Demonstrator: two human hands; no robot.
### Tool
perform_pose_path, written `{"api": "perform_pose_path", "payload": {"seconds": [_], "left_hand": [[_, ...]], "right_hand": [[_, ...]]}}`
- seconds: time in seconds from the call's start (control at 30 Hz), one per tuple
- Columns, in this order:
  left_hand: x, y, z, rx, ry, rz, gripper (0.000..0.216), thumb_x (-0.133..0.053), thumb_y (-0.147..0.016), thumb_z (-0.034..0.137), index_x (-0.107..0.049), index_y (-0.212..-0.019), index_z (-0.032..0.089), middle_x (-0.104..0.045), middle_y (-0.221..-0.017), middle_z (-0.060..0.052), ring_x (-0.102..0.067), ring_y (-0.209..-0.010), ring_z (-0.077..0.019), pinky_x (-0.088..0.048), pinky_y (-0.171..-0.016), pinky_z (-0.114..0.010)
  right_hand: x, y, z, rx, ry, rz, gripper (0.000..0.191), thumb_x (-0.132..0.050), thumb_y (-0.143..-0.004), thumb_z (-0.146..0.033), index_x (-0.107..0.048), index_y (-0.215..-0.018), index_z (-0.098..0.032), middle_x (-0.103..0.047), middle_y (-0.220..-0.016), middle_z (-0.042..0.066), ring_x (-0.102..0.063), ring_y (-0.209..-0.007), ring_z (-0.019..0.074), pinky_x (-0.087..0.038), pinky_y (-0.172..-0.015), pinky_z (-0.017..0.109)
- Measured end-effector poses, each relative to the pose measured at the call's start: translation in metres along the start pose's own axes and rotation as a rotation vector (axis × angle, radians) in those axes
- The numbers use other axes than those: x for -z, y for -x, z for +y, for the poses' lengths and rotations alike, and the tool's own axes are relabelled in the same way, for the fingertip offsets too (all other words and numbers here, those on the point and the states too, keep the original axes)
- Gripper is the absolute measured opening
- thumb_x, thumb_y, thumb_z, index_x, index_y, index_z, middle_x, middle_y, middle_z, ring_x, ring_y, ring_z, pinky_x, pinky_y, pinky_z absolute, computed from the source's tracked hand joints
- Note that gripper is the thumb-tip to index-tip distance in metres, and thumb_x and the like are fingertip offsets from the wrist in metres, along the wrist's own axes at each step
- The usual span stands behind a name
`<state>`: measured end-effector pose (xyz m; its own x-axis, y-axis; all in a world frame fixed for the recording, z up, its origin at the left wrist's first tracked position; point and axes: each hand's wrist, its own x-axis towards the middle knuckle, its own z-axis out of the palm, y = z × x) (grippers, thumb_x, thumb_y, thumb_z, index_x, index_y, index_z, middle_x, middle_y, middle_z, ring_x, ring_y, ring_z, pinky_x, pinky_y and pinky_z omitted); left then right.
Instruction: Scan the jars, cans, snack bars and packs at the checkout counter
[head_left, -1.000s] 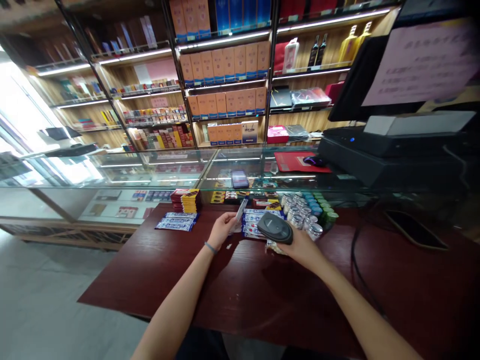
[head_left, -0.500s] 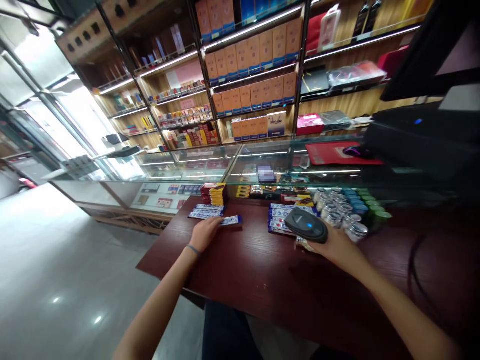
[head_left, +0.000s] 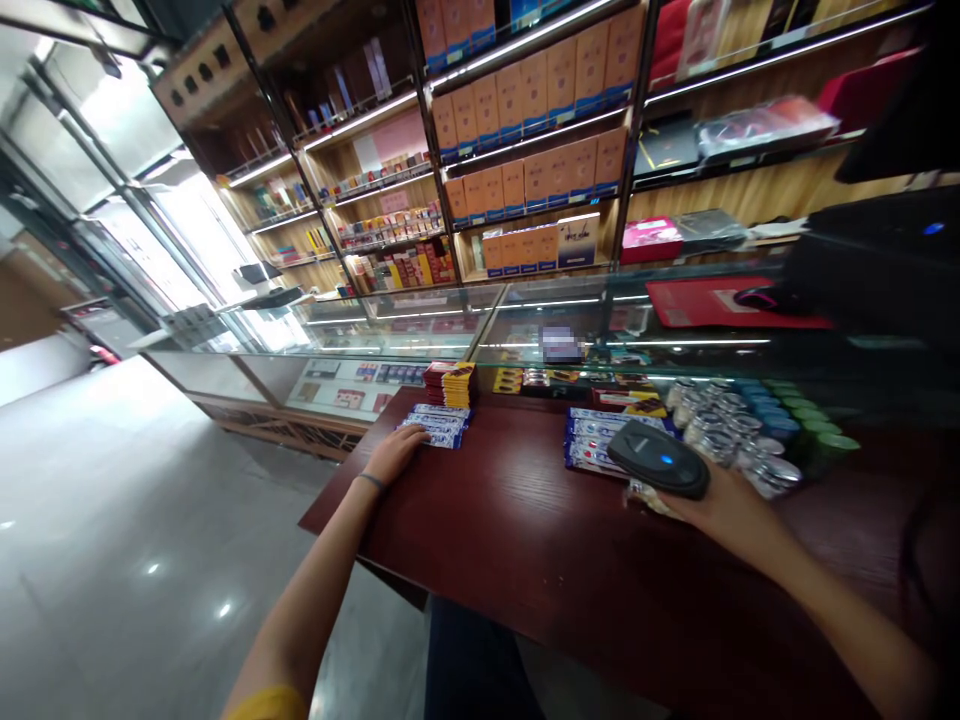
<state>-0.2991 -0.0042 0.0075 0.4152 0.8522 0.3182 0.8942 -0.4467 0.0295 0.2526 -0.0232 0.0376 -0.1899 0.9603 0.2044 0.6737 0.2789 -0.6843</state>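
My left hand (head_left: 396, 456) is at the left end of a row of slim blue-and-white wrapped packets (head_left: 444, 424). Its fingers are closed on the nearest packet, which lies against the others on the dark red-brown table. My right hand (head_left: 716, 505) grips a black barcode scanner (head_left: 657, 458) with a lit blue light. Under the scanner's head lies a second group of blue-and-white packets (head_left: 589, 440), partly covered. A small crumpled wrapper-like thing (head_left: 649, 498) shows beneath the scanner; I cannot make out whether my fingers touch it.
Red and yellow packs (head_left: 450, 384) are stacked behind the left packets. Silver-lidded jars (head_left: 724, 425), with blue and green ones, stand at the right. A glass display counter (head_left: 517, 310) borders the table's far side. A red mat (head_left: 697, 303) with a mouse lies on it.
My left hand has moved the single packet leftward, from apart on the table to the left row. My right hand still holds the scanner over the right packets. The view has shifted slightly.
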Motion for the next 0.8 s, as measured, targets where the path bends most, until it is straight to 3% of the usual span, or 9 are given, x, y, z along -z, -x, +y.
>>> {"api": "perform_pose_path", "payload": {"seconds": [0.3,0.47,0.63,0.8], "left_hand": [[-0.007,-0.003,-0.003,-0.029,0.029,-0.015,0.036,-0.041,-0.098,0.015,-0.065,-0.124,0.022,-0.061,-0.137,-0.01,-0.057,-0.128,-0.0213,-0.047,-0.109,-0.04],[-0.005,-0.004,0.004,-0.013,-0.036,0.008,0.033,-0.044,-0.101,0.028,-0.064,-0.127,0.024,-0.061,-0.137,-0.009,-0.057,-0.129,-0.0233,-0.047,-0.11,-0.042],[-0.004,-0.027,0.043,-0.065,-0.042,0.049,0.045,-0.049,-0.099,0.043,-0.056,-0.139,0.024,-0.057,-0.142,-0.011,-0.049,-0.137,-0.0279,-0.043,-0.114,-0.048],[-0.013,-0.071,0.11,-0.156,0.062,0.054,0.046,-0.042,-0.102,0.039,-0.052,-0.143,0.022,-0.053,-0.147,-0.01,-0.044,-0.141,-0.0266,-0.04,-0.116,-0.048]], "right_hand": [[0.002,0.0,0.002,0.008,-0.011,0.011,0.06,-0.067,-0.075,-0.049,-0.062,-0.126,-0.017,-0.077,-0.105,0.013,-0.072,-0.097,0.0335,-0.057,-0.081,0.037],[0.004,0.0,0.0,0.02,-0.02,0.07,0.057,-0.066,-0.073,-0.047,-0.065,-0.123,-0.018,-0.078,-0.097,0.01,-0.073,-0.089,0.0326,-0.058,-0.077,0.039],[0.01,0.002,0.001,0.003,-0.049,0.178,0.055,-0.068,-0.072,-0.044,-0.065,-0.121,-0.02,-0.077,-0.101,0.009,-0.073,-0.094,0.032,-0.058,-0.078,0.04],[0.026,0.002,-0.007,-0.003,-0.038,0.225,0.052,-0.066,-0.074,-0.038,-0.065,-0.122,-0.019,-0.075,-0.112,0.01,-0.07,-0.105,0.0317,-0.056,-0.085,0.041]]}}
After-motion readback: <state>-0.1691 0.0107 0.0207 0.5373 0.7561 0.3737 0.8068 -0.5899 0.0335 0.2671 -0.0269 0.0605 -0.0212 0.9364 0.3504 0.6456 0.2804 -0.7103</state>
